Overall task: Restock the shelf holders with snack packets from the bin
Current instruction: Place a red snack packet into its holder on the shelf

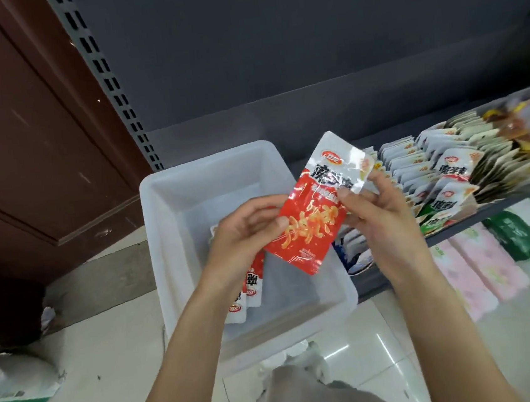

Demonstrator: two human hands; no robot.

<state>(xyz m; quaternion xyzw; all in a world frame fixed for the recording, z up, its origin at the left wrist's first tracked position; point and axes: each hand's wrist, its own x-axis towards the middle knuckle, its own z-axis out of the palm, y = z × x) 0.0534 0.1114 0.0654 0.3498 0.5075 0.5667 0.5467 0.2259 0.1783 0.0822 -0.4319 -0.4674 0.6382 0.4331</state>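
Note:
I hold a red and silver snack packet [313, 218] tilted above the white plastic bin [168, 230]. My left hand [244, 235] pinches its lower left edge, and my right hand [372, 212] grips its upper right side. A few more red and white packets [250, 287] lie in the bin under my left wrist. To the right, the shelf holders [434, 176] are packed with upright rows of white, red and green packets.
A dark shelf edge [373, 282] runs from below the bin up to the right. Pink and green packs [492, 258] sit on a lower shelf. A slotted grey upright [103, 77] and a brown door [20, 128] stand at left. A white bag [14, 381] lies on the tiled floor.

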